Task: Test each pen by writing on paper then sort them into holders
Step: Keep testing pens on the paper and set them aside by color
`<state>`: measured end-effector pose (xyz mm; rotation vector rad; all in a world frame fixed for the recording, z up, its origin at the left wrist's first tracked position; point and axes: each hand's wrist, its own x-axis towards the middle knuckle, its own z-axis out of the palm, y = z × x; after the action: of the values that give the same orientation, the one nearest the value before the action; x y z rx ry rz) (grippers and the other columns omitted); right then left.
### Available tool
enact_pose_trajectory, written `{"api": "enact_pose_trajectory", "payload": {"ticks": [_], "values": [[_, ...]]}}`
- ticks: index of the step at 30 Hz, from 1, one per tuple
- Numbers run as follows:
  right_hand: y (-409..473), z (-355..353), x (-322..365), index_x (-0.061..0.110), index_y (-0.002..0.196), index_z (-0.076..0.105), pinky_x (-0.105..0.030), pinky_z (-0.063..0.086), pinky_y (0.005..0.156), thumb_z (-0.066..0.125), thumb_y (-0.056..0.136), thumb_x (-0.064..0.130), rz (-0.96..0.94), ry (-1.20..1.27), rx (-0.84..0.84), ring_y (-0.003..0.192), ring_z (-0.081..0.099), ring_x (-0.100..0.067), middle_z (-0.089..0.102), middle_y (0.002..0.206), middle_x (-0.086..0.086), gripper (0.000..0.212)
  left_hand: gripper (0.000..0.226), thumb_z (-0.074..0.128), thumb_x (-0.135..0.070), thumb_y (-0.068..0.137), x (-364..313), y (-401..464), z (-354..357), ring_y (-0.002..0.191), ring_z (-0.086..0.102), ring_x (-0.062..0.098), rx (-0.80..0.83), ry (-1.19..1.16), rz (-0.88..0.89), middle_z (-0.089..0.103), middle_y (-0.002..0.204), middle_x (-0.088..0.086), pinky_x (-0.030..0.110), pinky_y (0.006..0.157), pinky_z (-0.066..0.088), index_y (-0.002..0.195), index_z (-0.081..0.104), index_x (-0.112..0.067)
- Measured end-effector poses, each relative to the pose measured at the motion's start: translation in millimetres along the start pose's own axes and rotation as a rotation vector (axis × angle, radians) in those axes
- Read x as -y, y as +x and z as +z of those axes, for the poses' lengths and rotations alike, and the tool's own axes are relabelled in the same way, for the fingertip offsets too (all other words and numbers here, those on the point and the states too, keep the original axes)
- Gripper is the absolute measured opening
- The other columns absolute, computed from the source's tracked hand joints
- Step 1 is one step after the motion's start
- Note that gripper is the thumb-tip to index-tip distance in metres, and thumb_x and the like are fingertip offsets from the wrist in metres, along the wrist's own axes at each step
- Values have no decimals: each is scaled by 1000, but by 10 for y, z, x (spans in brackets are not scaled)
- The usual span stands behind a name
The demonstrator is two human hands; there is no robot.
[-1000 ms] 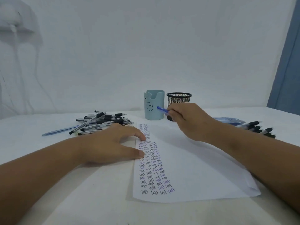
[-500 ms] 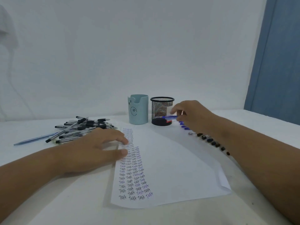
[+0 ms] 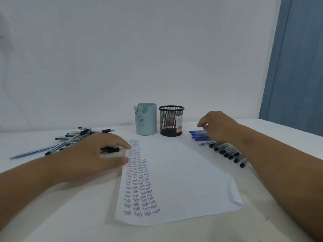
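Observation:
A white paper with columns of "Test" written down its left side lies in the middle of the table. My left hand rests flat at the paper's left edge with straight fingers, and a black-capped pen shows between forefinger and thumb. My right hand hovers with loosely curled fingers over a few blue pens lying right of the holders and holds nothing I can see. A light blue holder and a black mesh holder stand behind the paper.
A loose pile of black-capped pens lies at the left, with a pale blue pen in front of it. A row of black-capped pens lies under my right forearm. A blue door is at the far right.
My right hand carried a blue pen from in front of the holders to the right and let it go among the blue pens. A black-capped pen now shows at my left hand.

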<state>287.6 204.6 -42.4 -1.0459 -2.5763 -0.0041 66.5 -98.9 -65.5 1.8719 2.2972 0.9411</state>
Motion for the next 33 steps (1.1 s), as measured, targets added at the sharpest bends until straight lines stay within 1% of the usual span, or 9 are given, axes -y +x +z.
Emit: {"api": "enact_pose_trajectory", "payload": {"ticks": [2,4,7,10,17,20,24,27,33], "values": [[-45,-13,166,22,119,71,-33,52,91,53,95,4,-81,62,-43,105,61,-16,66,122,4,35,16,76,-40,82,31,35,-92,104,54,-17,-87,-1,-22,64,107,-35,1,81,37,97,73,-43],[-151,-1,425,24,110,75,-28,49,83,56,97,13,-191,154,-84,95,61,-14,68,109,7,26,21,77,-21,87,141,42,-205,100,57,-12,-140,51,-67,69,99,-24,3,74,38,94,73,-40],[-344,50,861,25,106,77,-29,50,91,63,96,25,-416,227,-33,97,63,-9,71,103,11,17,32,79,-8,80,346,0,-376,95,59,-4,-159,144,-114,69,99,-19,6,73,38,90,72,-38],[-507,92,1165,31,107,76,-28,50,91,63,96,34,-547,221,62,95,60,-2,70,102,19,17,28,84,-13,75,475,-55,-507,89,59,-1,-118,183,-178,69,96,-15,5,70,40,89,74,-35],[-574,250,1243,33,105,75,-16,45,84,63,96,37,-664,256,100,95,59,-1,67,99,23,16,15,85,-25,78,614,-20,-501,90,65,13,-67,280,-194,70,90,-13,23,80,51,82,72,-32],[-543,283,1210,35,105,75,-8,37,77,63,96,38,-672,269,93,96,59,-1,67,99,24,15,14,83,-26,80,606,-10,-473,83,64,13,-107,273,-173,70,86,-12,16,71,47,78,70,-32],[-527,286,1203,36,104,74,-8,37,76,63,95,38,-669,284,104,97,59,-1,67,99,24,14,10,77,-26,87,508,3,-478,72,65,15,-260,142,-123,71,79,-9,19,65,48,79,72,-31],[-529,255,1194,36,104,75,-7,39,75,64,95,37,-661,289,123,97,58,0,68,99,25,14,11,68,-27,95,347,22,-476,51,56,24,-412,-179,-144,67,68,-3,27,53,48,86,74,-29],[-531,212,1156,35,106,75,-10,45,80,67,94,36,-637,323,150,97,60,3,69,97,25,14,8,71,-13,92,111,27,-331,49,31,18,-425,-582,-201,38,59,7,22,44,29,85,71,-9]]}}
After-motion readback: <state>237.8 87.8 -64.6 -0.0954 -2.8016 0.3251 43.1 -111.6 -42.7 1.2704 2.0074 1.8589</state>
